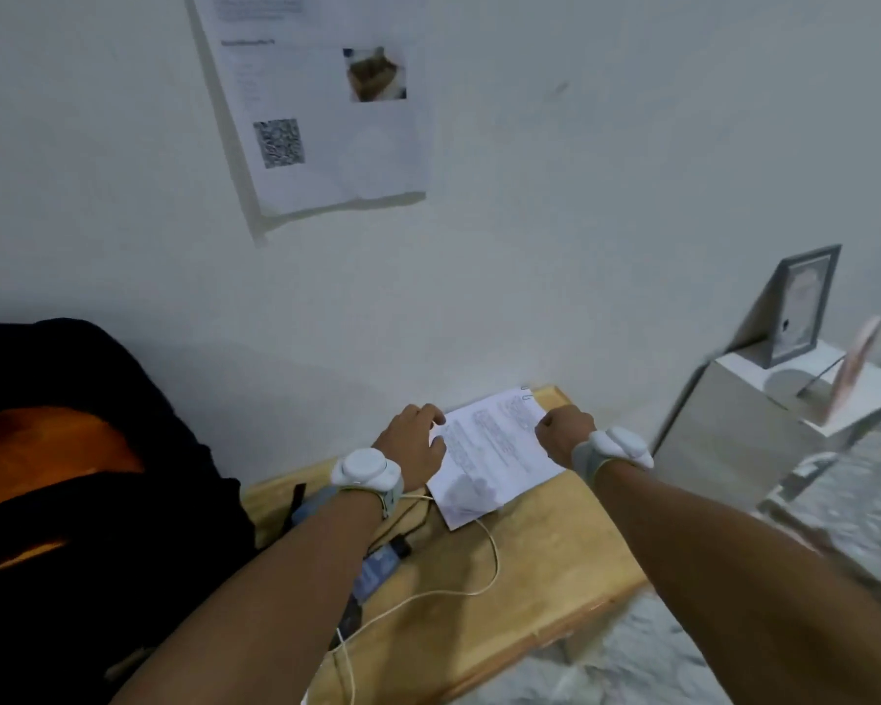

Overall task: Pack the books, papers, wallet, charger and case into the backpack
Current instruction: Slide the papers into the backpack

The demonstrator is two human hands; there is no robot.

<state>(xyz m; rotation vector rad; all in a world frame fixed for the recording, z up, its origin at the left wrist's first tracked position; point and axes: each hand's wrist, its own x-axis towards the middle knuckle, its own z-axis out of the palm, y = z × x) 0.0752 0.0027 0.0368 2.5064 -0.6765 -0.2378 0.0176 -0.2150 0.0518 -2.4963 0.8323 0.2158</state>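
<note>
A stack of printed papers (489, 450) lies on the wooden table (545, 562) near the wall. My left hand (414, 442) holds the papers' left edge with curled fingers. My right hand (563, 432) grips their right edge in a fist. The black backpack (87, 501) stands open at the left, showing an orange lining. A white charger cable (489, 567) trails across the table under my left forearm. A blue-grey object (377, 567), partly hidden by my arm, lies beside the backpack.
A white pedestal (753, 424) with a grey picture frame (799, 307) stands right of the table. A printed sheet (321, 104) with a square code hangs on the white wall. The floor at right has a pale speckled pattern.
</note>
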